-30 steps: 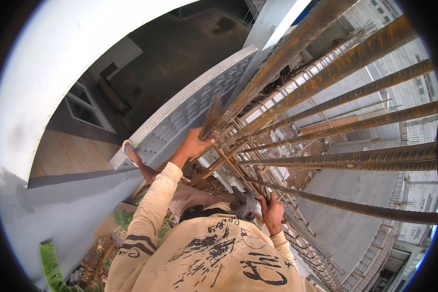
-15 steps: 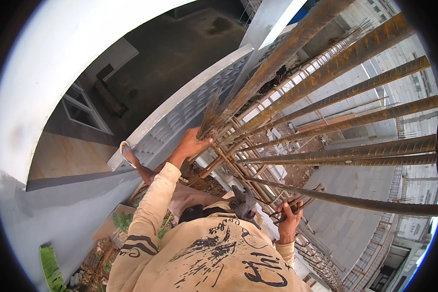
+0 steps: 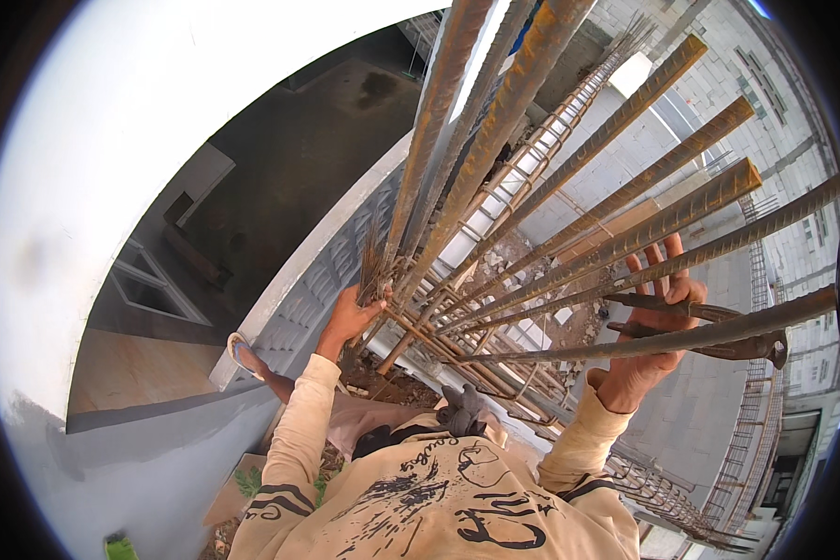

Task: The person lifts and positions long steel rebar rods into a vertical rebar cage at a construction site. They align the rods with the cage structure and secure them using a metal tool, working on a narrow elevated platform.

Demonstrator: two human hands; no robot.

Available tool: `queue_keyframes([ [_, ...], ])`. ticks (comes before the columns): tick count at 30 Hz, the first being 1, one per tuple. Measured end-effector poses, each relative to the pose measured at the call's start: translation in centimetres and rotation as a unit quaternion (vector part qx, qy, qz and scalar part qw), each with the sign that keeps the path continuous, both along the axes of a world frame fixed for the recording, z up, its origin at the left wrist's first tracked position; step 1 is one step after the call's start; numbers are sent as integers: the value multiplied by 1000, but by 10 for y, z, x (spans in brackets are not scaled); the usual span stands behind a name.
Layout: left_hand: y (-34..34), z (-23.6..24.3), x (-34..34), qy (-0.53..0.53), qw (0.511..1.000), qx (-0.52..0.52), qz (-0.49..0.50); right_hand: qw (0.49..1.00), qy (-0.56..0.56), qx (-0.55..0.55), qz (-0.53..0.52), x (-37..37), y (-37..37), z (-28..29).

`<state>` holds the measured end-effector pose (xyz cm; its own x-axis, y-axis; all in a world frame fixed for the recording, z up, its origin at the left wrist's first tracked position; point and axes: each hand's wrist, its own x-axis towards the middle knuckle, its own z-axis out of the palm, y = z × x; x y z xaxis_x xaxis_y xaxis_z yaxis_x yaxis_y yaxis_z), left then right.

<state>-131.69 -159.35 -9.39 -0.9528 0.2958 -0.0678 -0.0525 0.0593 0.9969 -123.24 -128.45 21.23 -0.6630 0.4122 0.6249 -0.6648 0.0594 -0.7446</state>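
Near the top of a rebar cage [image 3: 420,327], my left hand [image 3: 347,322] is closed around a bundle of thin tie wires [image 3: 373,266] that stick up from the fist. My right hand [image 3: 649,350] is raised on the right, beside one of the upright ribbed bars. Pincers [image 3: 733,347] lie across its palm, their jaws pointing right and their two handles toward the bars. Some fingers of that hand are stretched up, while others curl over the pincers. Part of the palm is hidden behind a rebar [image 3: 569,355].
Several rusty rebars [image 3: 495,140] fan upward from the cage. To the left are a grey patterned ledge [image 3: 308,252] and a white wall [image 3: 112,121]; my sandalled foot [image 3: 243,355] rests by the ledge. Below right lie rubble [image 3: 504,266] and another rebar cage [image 3: 658,490].
My right hand has risen from low beside the cage to the upper right with the pincers, its fingers loosening. The view has turned, so the bars stand steeper. My left hand still grips the wires.
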Motion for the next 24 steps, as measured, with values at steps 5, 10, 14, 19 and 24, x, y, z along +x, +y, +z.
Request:
queue_keyframes([
  [5, -1, 7, -1, 2, 1000, -4, -10, 1000, -4, 15, -4, 4, -10, 9],
  [10, -20, 64, -2, 147, 986, -40, 72, 999, -10, 32, -13, 4, -14, 13],
  [14, -47, 160, -13, 99, 976, 178, 80, 999, -25, 21, -11, 6, -15, 13],
  [19, -31, 274, -31, 211, 973, 57, 69, 998, -37, 41, 1, 10, -15, 11],
  [24, -15, 294, -45, 221, 972, -43, 72, 996, -16, 85, 14, 12, -8, 5],
])
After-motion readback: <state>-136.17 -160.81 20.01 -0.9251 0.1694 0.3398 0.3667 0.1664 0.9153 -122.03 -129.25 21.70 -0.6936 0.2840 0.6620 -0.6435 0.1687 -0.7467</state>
